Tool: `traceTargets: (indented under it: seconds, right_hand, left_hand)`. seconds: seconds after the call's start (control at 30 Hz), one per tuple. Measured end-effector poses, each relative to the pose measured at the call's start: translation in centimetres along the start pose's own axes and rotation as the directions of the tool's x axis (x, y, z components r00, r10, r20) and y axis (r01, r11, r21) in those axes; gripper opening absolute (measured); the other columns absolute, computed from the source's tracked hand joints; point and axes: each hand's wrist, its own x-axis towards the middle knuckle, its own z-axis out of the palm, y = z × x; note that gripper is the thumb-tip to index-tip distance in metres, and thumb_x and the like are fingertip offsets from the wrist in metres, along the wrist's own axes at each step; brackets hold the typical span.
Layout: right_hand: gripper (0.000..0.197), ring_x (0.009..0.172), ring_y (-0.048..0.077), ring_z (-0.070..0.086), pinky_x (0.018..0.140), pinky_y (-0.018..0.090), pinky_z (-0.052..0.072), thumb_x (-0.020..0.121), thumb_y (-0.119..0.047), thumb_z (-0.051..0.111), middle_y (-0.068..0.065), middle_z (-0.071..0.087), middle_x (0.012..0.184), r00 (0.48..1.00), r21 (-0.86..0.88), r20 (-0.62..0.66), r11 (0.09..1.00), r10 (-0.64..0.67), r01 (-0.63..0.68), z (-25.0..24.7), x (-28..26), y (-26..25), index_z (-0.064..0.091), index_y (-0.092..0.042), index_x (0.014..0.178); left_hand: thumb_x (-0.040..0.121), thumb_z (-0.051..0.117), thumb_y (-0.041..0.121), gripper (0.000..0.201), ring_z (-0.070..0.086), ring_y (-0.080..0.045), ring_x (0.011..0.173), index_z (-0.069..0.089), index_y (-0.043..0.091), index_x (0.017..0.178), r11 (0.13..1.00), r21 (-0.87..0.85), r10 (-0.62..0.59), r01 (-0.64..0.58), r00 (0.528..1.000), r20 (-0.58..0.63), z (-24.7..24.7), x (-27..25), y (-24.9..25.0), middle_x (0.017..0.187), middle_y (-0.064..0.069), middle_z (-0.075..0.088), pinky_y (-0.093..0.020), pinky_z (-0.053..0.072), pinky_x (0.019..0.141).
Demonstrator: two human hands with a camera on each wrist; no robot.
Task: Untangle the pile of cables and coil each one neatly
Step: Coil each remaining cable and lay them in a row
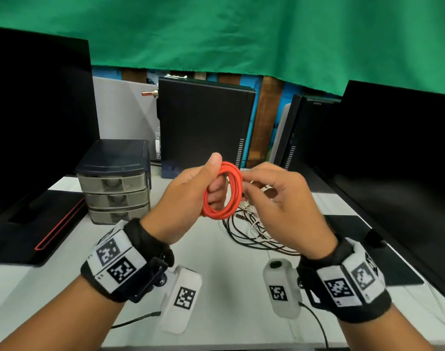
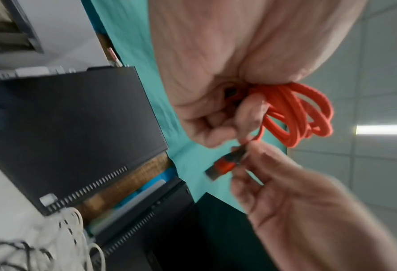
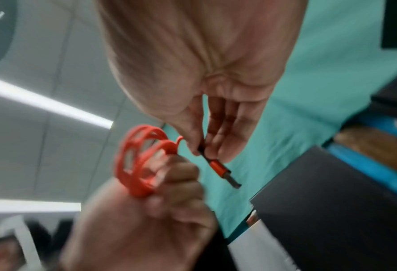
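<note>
An orange cable (image 1: 233, 191) is wound into a round coil and held above the white table. My left hand (image 1: 203, 184) grips the coil (image 2: 297, 117), fingers curled through it and thumb on top. My right hand (image 1: 269, 188) pinches the cable's orange and black USB plug (image 3: 218, 168) beside the coil (image 3: 137, 161); the same plug (image 2: 225, 166) shows in the left wrist view. Below the hands a tangle of black and white cables (image 1: 251, 231) lies on the table (image 1: 216, 262).
A small drawer unit (image 1: 115, 181) stands at the left, a black computer case (image 1: 203, 125) behind the hands. Dark monitors (image 1: 36, 117) flank both sides, with another monitor (image 1: 393, 160) at the right. A green cloth (image 1: 216, 34) hangs at the back.
</note>
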Motion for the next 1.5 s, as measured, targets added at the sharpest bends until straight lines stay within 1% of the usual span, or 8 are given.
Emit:
traceTargets:
  seconds: [0.33,0.63,0.73,0.97,1.07,1.2,1.37,1.5]
  right_hand:
    - [0.022,0.082,0.024,0.072,0.072,0.03,0.06,0.098,-0.01,0.054,0.019,0.075,0.092,0.891,0.754,0.171,0.525,0.421,-0.393,2.3,1.0,-1.7,0.068,0.002,0.109]
    - [0.024,0.088,0.022,0.067,0.094,0.041,0.047,0.088,-0.029,0.055,0.008,0.07,0.084,0.777,0.833,0.458,0.097,0.432,-0.545,4.0,0.0,-0.9,0.067,-0.009,0.092]
    - [0.033,0.093,0.02,0.062,0.093,0.043,0.049,0.089,-0.044,0.06,0.006,0.063,0.087,0.792,0.812,0.429,0.199,0.435,-0.549,4.4,-0.1,-1.3,0.064,-0.012,0.091]
    - [0.014,0.068,0.013,0.061,0.065,0.036,0.053,0.101,-0.028,0.055,-0.004,0.064,0.074,0.928,0.006,-0.019,0.929,0.371,-0.371,6.2,-0.4,0.0,0.065,-0.021,0.108]
    - [0.045,0.076,0.018,0.063,0.068,0.036,0.05,0.104,-0.031,0.045,-0.001,0.068,0.085,0.961,-0.353,-0.035,0.896,0.274,-0.268,7.2,-0.6,0.3,0.037,-0.026,0.148]
    - [0.061,0.072,0.015,0.057,0.065,0.029,0.041,0.106,-0.035,0.041,-0.002,0.063,0.078,0.955,-0.394,-0.011,0.877,0.296,-0.276,7.9,-0.7,0.2,0.011,-0.026,0.158]
    - [0.04,0.066,0.014,0.067,0.068,0.037,0.056,0.104,-0.032,0.049,0.001,0.068,0.075,0.916,0.013,0.053,0.916,0.399,-0.4,8.1,-0.6,0.5,0.043,-0.03,0.143]
    - [0.023,0.083,0.021,0.076,0.066,0.028,0.058,0.101,-0.017,0.057,0.004,0.078,0.099,0.818,0.534,0.167,0.646,0.551,-0.545,7.1,0.3,0.4,0.063,-0.024,0.123]
  left_hand:
    - [0.101,0.028,0.048,0.064,0.047,0.0,0.049,0.054,0.027,0.048,0.967,0.253,0.075,-0.027,0.981,-0.18,-0.7,0.5,-1.2,0.049,0.012,0.048,-0.01,0.042,0.055]
    - [0.093,0.038,0.048,0.045,0.056,0.003,0.057,0.062,0.033,0.058,0.882,0.436,0.268,-0.18,0.952,-0.147,-1.6,0.8,-1.1,0.053,0.022,0.055,-0.009,0.043,0.06]
    - [0.093,0.038,0.056,0.048,0.054,-0.006,0.059,0.061,0.023,0.068,0.777,0.602,0.36,-0.185,0.915,-0.184,-2.2,1.3,-2.3,0.057,0.013,0.054,-0.019,0.044,0.058]
    - [0.092,0.028,0.061,0.05,0.051,-0.012,0.056,0.056,0.024,0.073,0.627,0.773,0.376,-0.102,0.908,-0.185,-2.7,1.8,-4.0,0.06,0.007,0.05,-0.02,0.037,0.056]
    - [0.096,0.029,0.056,0.044,0.05,-0.011,0.056,0.052,0.024,0.076,0.537,0.843,0.37,-0.027,0.906,-0.206,-2.4,1.9,-4.6,0.06,0.01,0.046,-0.017,0.034,0.055]
    - [0.101,0.036,0.052,0.043,0.048,-0.011,0.054,0.047,0.023,0.071,0.502,0.862,0.364,0.074,0.886,-0.288,-3.4,2.3,-5.2,0.059,0.009,0.045,-0.018,0.033,0.054]
    - [0.104,0.037,0.045,0.042,0.054,-0.003,0.059,0.051,0.028,0.069,0.686,0.727,0.321,0.012,0.892,-0.318,-4.4,2.4,-4.6,0.062,0.01,0.051,-0.01,0.037,0.053]
    - [0.106,0.032,0.041,0.041,0.049,0.002,0.057,0.05,0.03,0.071,0.747,0.662,0.302,-0.058,0.917,-0.261,-4.5,2.2,-4.0,0.064,0.009,0.047,-0.012,0.037,0.055]
